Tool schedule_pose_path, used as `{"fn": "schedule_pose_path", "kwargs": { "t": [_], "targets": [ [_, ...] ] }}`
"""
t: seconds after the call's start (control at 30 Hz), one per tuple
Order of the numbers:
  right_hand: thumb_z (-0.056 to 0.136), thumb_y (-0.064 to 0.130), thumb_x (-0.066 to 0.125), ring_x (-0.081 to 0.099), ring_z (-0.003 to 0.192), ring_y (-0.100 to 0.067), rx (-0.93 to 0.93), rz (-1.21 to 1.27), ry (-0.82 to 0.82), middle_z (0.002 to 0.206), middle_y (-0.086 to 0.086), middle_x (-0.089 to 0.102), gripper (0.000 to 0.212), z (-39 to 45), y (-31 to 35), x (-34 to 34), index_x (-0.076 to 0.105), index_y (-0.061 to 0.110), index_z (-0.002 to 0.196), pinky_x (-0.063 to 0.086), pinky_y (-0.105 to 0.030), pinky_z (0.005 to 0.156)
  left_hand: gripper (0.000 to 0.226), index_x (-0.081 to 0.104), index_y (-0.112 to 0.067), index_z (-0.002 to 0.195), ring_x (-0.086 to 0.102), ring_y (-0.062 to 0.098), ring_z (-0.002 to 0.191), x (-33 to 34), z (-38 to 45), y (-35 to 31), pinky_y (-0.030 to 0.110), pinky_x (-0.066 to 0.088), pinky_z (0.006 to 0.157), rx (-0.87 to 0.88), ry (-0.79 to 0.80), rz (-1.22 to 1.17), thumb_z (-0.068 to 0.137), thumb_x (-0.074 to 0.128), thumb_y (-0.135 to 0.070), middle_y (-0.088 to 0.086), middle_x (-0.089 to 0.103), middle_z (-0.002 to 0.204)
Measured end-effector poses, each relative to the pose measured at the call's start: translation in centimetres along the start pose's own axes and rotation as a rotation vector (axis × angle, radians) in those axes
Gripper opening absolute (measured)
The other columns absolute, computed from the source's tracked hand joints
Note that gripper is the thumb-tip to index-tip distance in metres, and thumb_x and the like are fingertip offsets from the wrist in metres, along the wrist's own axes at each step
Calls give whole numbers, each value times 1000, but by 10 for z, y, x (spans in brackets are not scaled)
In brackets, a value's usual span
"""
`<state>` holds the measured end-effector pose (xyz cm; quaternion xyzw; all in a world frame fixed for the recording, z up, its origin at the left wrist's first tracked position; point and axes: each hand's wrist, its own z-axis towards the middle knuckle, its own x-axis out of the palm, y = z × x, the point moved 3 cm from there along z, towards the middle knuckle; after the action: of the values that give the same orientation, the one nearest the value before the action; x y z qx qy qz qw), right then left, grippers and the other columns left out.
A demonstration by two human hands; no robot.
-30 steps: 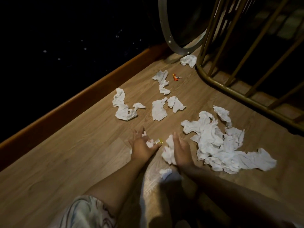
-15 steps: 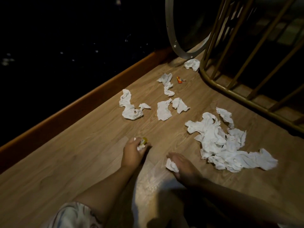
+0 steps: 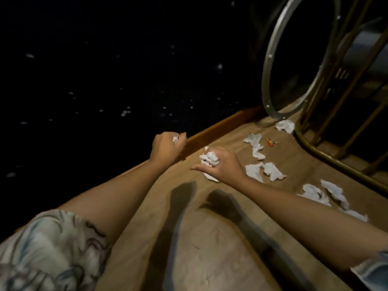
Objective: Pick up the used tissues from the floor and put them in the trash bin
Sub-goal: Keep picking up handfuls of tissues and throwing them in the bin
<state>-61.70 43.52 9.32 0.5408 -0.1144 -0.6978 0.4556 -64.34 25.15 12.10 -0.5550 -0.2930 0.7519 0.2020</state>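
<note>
Left hand (image 3: 168, 148) is fisted around a small crumpled white tissue wad (image 3: 175, 139), only a sliver showing between the fingers. Right hand (image 3: 223, 165) is curled around a bigger crumpled white tissue ball (image 3: 210, 159), thumb out to the left, paper bulging past the fingers. Both hands are raised above the light wood-plank floor (image 3: 210, 238), both full.

No trash bin in view, so I can't say which way the carry goes. The left hand sits over the wooden skirting edge (image 3: 220, 126), with dark speckled surface beyond it.

Loose white tissues remaining on the floor all lie to the right and ahead of the hands: a flat pair (image 3: 264, 171) just right of the right hand, a strip (image 3: 255, 144) further ahead, one crumpled piece (image 3: 285, 126) at the foot of the metal hoop (image 3: 267, 80), and a larger pile (image 3: 323, 193) by the right forearm. A small orange scrap (image 3: 269, 142) lies beside the strip.

Judgement: right hand is nearer every remaining piece, the flat pair closest. Neither hand has room for more, so dump first.
</note>
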Motion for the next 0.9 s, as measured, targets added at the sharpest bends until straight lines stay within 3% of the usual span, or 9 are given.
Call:
{"fn": "schedule_pose_path", "kwargs": {
  "t": [0.07, 0.13, 0.27, 0.37, 0.5, 0.6, 0.7, 0.8, 0.9],
  "targets": [
    [80, 64, 61, 54, 63, -11, -90, 49, 9, 65, 8, 54, 45, 23, 37, 10, 54, 23, 65, 41, -28, 57, 23, 72, -29, 106, 68, 14, 59, -35, -3, 8, 29, 59, 62, -40, -78, -197, 93, 55, -35, 0, 70, 64],
    [93, 53, 53, 53, 61, -11, -149, 129, 32, 62, 6, 52, 43, 41, 68, 26, 52, 24, 61, 40, -33, 56, 29, 65, -26, 122, 67, 11, 58, -66, -9, 19, 15, 53, 56, -37, -159, -302, 94, 57, -25, -1, 70, 66],
    [102, 28, 43, 46, 55, -8, -250, 212, 27, 58, 8, 45, 43, 69, 131, 70, 43, 31, 59, 34, -35, 52, 18, 74, -19, 98, 63, 3, 63, -126, -25, 55, 18, 49, 60, -40, -255, -298, 92, 61, -30, -8, 68, 70],
    [98, 26, 51, 53, 61, -6, -294, 208, 76, 65, 9, 53, 28, 78, 173, 111, 55, 25, 70, 42, -37, 53, 30, 69, -17, 75, 60, 6, 58, -170, -46, 93, 24, 49, 57, -142, -404, -354, 90, 62, -42, -5, 64, 62],
    [94, 25, 59, 63, 68, -5, -314, 357, 102, 77, 6, 64, 13, 77, 225, 158, 64, 15, 89, 50, -29, 57, 37, 64, -17, 67, 61, 15, 61, -230, -75, 138, 35, 51, 59, -285, -696, -389, 91, 58, -45, 0, 63, 62],
    [93, 15, 62, 60, 61, 1, -186, 578, 61, 72, 7, 58, 9, 66, 264, 192, 60, 9, 87, 43, -13, 52, 41, 61, -13, 62, 58, 14, 60, -278, -102, 166, 35, 50, 61, -328, -886, -384, 90, 59, -44, 3, 62, 61],
    [93, 21, 61, 59, 64, -8, 69, 739, 63, 75, 2, 59, 12, 56, 294, 233, 55, 13, 86, 48, -25, 50, 41, 62, -9, 67, 56, 11, 57, -313, -134, 190, 31, 47, 57, -320, -900, -324, 89, 63, -43, 2, 61, 60],
    [93, 25, 62, 57, 67, -9, 329, 869, 132, 81, 0, 60, 14, 50, 329, 273, 54, 13, 91, 45, -13, 48, 29, 62, -18, 78, 62, 12, 69, -340, -169, 215, 29, 50, 65, -373, -915, -225, 81, 72, -45, -3, 66, 74],
    [91, 45, 59, 65, 86, -18, 454, 947, 322, 97, -4, 67, 26, 36, 363, 314, 57, 19, 97, 54, -29, 73, 33, 58, -18, 81, 61, 13, 71, -360, -204, 241, 28, 48, 67, -480, -994, -127, 77, 75, -46, -5, 63, 77]
  ]
}}
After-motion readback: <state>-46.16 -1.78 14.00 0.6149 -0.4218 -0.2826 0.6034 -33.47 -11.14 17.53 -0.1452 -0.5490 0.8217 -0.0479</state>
